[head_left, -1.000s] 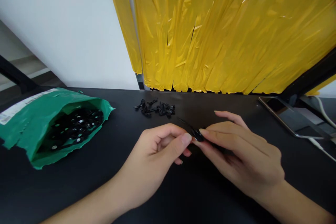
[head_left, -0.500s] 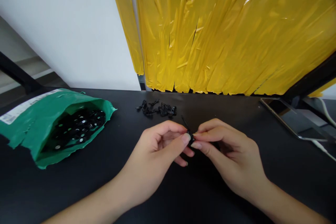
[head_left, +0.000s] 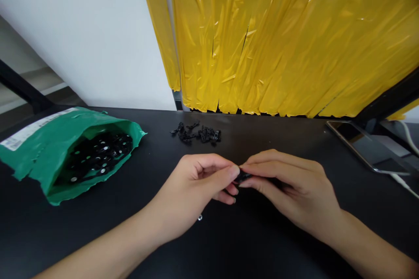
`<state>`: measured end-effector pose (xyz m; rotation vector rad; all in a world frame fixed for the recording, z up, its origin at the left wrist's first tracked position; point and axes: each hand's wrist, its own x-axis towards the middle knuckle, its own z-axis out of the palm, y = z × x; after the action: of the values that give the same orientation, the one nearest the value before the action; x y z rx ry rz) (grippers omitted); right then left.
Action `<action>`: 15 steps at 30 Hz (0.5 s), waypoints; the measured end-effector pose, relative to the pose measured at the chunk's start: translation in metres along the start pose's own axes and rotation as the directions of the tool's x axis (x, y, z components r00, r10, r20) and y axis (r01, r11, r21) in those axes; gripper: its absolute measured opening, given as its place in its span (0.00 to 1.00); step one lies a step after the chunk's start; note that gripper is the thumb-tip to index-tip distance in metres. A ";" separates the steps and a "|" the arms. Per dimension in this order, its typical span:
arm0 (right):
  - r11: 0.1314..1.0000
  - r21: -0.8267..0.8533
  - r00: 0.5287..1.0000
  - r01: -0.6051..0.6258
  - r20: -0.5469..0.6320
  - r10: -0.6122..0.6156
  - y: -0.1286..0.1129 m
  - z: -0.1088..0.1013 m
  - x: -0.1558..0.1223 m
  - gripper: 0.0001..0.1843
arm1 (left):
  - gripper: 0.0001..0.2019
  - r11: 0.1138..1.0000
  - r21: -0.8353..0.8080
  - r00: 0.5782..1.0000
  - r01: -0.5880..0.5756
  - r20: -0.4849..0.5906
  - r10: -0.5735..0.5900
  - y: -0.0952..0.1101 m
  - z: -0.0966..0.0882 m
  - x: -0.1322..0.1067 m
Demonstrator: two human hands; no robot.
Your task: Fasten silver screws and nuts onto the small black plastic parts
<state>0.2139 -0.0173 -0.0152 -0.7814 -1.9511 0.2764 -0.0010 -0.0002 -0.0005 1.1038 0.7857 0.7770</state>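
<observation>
A small black plastic part (head_left: 242, 176) is pinched between my two hands above the dark table. My left hand (head_left: 204, 183) grips it from the left with thumb and forefinger, its other fingers curled below. From the right, my right hand (head_left: 291, 183) holds the same part between thumb and fingertips. Most of the part is hidden by my fingers, so its exact kind cannot be made out. A tiny shiny ring-like piece (head_left: 200, 217) shows on the table just below my left hand.
A torn-open green bag (head_left: 94, 117) full of black pieces with silvery dots lies at left. Small black plastic parts (head_left: 209, 134) are heaped behind my hands. A phone (head_left: 363, 146) with a white cable (head_left: 404, 185) lies at right. Yellow film (head_left: 262, 43) hangs behind the black table (head_left: 209, 253).
The black part has turned in my fingers; its thin end no longer sticks up. My right hand has flattened somewhat. The tiny shiny piece now shows below my left hand.
</observation>
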 end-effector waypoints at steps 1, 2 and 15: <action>0.999 -0.023 1.000 0.024 -0.002 -0.024 0.000 -0.001 0.000 0.12 | 0.08 1.000 -0.002 1.000 -0.007 0.001 0.007 0.001 0.000 0.000; 0.998 -0.038 0.999 0.046 -0.003 -0.046 0.000 -0.001 0.000 0.13 | 0.08 1.000 -0.009 1.000 -0.013 0.002 0.013 0.001 0.000 0.000; 0.956 -0.184 0.973 0.229 0.028 -0.228 -0.001 -0.010 -0.001 0.09 | 0.05 0.952 0.215 0.973 -0.219 -0.017 0.228 0.004 0.003 -0.006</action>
<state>0.2222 -0.0203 -0.0107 -0.6646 -2.0717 -0.0444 -0.0026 -0.0058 0.0054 1.3894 0.8003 0.9244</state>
